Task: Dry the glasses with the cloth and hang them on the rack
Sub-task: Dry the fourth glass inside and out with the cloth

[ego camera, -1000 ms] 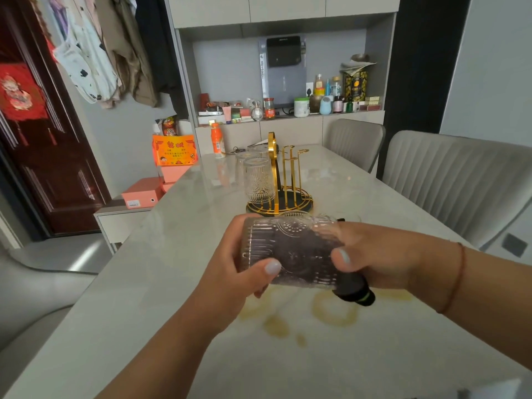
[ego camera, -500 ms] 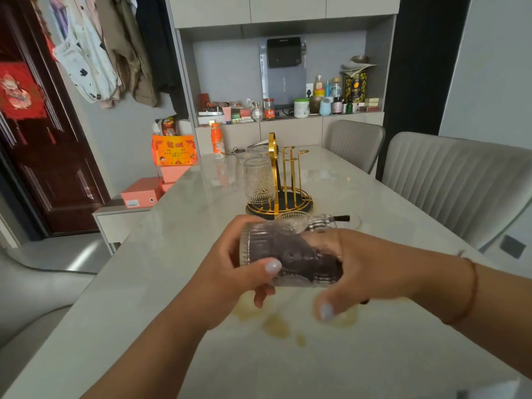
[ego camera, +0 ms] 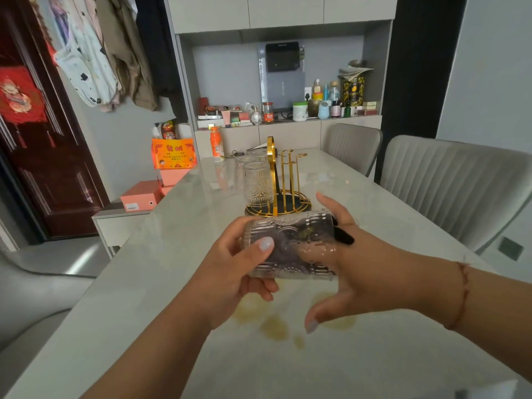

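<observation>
My left hand (ego camera: 230,269) grips a ribbed clear glass (ego camera: 288,226) lying on its side above the table. A dark cloth (ego camera: 290,249) fills the inside of the glass, and a black corner of it sticks out at the mouth. My right hand (ego camera: 374,272) is at the glass's mouth with fingers pushed inside against the cloth; its thumb points down and one finger stretches up. Behind stands a gold rack (ego camera: 283,180) with a patterned glass (ego camera: 257,182) hanging on its left side. Further glasses (ego camera: 244,165) stand behind that one.
The pale marble table (ego camera: 172,283) has yellowish stains (ego camera: 273,323) under my hands. An orange bottle (ego camera: 216,144) stands at its far end. Grey chairs (ego camera: 449,191) line the right side. A low side table with pink boxes (ego camera: 138,198) stands left.
My right hand has turned at the glass's mouth, its thumb swinging from the glass's side down below it. The cloth's hanging end has gone from under the glass to its mouth. The left hand keeps its grip.
</observation>
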Action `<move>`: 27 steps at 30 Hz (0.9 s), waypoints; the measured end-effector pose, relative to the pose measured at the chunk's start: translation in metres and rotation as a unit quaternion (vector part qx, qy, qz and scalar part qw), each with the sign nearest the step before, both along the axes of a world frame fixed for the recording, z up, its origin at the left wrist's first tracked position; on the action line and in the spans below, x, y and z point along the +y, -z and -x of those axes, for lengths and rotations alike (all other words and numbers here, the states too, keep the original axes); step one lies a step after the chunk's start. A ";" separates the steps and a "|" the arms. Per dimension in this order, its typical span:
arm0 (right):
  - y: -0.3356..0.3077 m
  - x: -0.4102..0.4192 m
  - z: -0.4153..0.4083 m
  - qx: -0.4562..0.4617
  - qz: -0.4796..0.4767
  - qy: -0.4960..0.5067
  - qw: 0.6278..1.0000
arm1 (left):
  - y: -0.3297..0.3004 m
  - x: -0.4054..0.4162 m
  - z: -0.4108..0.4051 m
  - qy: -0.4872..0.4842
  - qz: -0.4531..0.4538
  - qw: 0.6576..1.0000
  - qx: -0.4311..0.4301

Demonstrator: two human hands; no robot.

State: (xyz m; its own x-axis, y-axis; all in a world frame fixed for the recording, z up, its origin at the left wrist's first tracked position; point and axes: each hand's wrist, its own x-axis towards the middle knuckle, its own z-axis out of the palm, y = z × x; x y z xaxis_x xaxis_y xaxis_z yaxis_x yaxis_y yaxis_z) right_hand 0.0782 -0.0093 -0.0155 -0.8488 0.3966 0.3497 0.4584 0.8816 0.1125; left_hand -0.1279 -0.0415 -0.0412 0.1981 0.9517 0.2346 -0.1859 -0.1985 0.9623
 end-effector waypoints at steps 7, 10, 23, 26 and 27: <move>-0.002 0.002 0.000 0.249 0.680 -0.118 0.679 | 0.009 0.003 0.004 -0.019 -0.173 0.981 0.085; 0.008 0.008 -0.003 0.298 0.688 -0.039 0.660 | 0.009 0.002 0.003 -0.041 -0.178 0.969 0.165; -0.006 -0.011 0.008 0.272 0.522 0.096 0.803 | 0.011 -0.001 -0.025 -0.271 -0.296 0.662 0.633; -0.014 -0.015 0.002 0.305 0.496 0.102 0.807 | 0.015 0.000 -0.021 -0.300 -0.312 0.669 0.605; -0.017 -0.013 0.000 0.312 0.490 0.101 0.807 | 0.015 -0.001 -0.018 -0.306 -0.309 0.670 0.601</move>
